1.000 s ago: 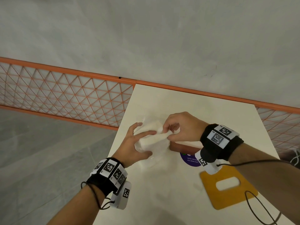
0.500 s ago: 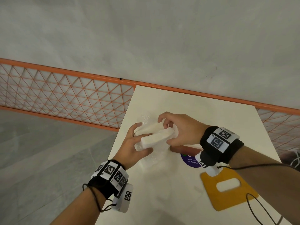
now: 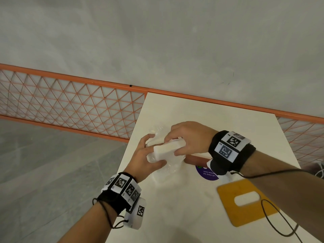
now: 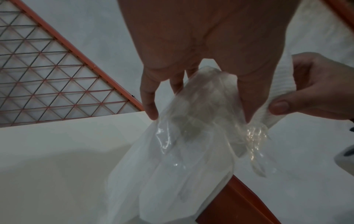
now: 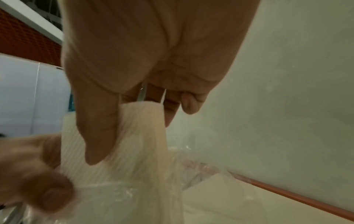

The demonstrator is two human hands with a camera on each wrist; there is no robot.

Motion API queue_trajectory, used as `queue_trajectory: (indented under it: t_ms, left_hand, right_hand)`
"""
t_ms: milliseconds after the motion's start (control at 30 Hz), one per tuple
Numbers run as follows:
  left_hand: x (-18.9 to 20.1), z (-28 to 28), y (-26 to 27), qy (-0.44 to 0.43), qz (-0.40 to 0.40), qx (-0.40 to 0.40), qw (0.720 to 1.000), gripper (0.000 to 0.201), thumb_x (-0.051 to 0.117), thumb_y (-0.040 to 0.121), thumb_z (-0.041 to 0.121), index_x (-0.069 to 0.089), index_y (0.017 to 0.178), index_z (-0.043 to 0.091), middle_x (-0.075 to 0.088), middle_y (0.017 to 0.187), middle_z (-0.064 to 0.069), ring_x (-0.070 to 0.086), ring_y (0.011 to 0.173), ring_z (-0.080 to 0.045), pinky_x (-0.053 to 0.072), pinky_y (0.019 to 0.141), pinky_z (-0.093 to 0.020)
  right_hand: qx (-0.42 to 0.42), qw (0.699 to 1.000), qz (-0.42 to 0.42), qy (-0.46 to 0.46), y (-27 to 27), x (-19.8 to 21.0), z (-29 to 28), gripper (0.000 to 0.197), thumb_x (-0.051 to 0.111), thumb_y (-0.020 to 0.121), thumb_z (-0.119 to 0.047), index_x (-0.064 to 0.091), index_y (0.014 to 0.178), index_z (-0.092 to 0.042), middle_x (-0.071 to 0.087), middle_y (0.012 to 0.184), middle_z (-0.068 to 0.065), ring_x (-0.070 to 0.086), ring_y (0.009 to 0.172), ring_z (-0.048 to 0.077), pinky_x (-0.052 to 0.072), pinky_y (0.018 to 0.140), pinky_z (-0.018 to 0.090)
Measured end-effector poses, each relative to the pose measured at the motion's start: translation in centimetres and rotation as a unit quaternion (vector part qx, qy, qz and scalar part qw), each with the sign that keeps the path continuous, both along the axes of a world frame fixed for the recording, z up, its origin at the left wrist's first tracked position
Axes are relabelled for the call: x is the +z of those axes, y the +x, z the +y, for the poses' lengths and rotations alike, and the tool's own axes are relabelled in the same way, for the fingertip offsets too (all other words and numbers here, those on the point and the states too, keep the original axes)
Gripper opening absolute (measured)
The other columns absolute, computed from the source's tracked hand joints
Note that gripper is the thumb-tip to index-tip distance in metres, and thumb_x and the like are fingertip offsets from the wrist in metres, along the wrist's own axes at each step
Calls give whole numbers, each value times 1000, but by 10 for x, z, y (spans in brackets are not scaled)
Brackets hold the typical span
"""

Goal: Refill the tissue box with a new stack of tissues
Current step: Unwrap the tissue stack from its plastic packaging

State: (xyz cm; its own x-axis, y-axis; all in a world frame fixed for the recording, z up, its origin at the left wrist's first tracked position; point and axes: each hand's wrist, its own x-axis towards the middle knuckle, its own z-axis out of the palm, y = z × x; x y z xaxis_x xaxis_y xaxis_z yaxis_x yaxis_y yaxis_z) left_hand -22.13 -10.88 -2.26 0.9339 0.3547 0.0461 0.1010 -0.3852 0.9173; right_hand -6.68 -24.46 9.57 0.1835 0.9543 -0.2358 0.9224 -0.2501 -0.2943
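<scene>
Above the near-left part of the table [image 3: 201, 111], the left hand [image 3: 143, 157] is gripping the clear wrapper [image 4: 191, 144] while the right hand [image 3: 191, 137] is pinching the tissue stack [image 3: 166, 149]. The table's far half is lying bare. The left wrist view alone is showing the wrapper hanging slack.

Since one second ago the right hand [image 3: 190, 139] has shifted from a fingertip pinch at the top edge of the tissue stack [image 3: 167, 149] to a full grasp — fingers over the far side, thumb on the near face. The stack now protrudes further out of the clear plastic wrapper [image 3: 171, 165], its near end exposed. The left hand [image 3: 146, 157] has changed grip too — its fingers now curl round the wrapper end
</scene>
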Motion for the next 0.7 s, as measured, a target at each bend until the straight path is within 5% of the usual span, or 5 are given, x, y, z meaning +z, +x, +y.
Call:
queue_trajectory:
  t_ms: [100,200,367,500,700]
  left_hand:
    - [1,1,-2,-13,4,4,1000,51,85,71,21,66,111,45,31,143,16,45,117,7,47,94,-26]
    - [2,-1,-2,-13,2,6,1000,47,85,71,18,68,109,38,32,142,15,45,111,13,47,90,-24]
    - [2,-3,0,-4,1,2,1000,44,85,70,15,70,108,32,32,142,14,42,110,18,43,87,-17]
    - [5,-2,-3,-13,2,5,1000,47,86,69,18,69,107,41,32,142,16,44,114,10,47,90,-25]
    - [3,-6,-7,-46,-26,49,997,49,90,63,17,69,101,41,38,139,27,43,124,5,52,85,-34]
  right_hand:
    - [-4,1000,-16,9,1,3,-2,39,75,78,-42,68,114,-30,64,96,-8,54,86,13,43,78,30]
    - [12,999,-44,12,-1,4,-1,36,76,75,-43,67,106,-29,59,88,-7,49,83,13,41,75,30]
    - [31,999,0,-19,-8,6,7,40,76,74,-22,62,111,-24,59,109,-4,49,94,13,39,81,26]
    - [26,999,-15,-44,-9,11,7,47,73,81,-23,60,125,-27,65,113,-4,54,97,16,40,83,28]
    - [-8,998,-10,-61,-9,9,4,49,76,78,-23,54,121,-27,62,104,-4,55,87,18,50,81,34]
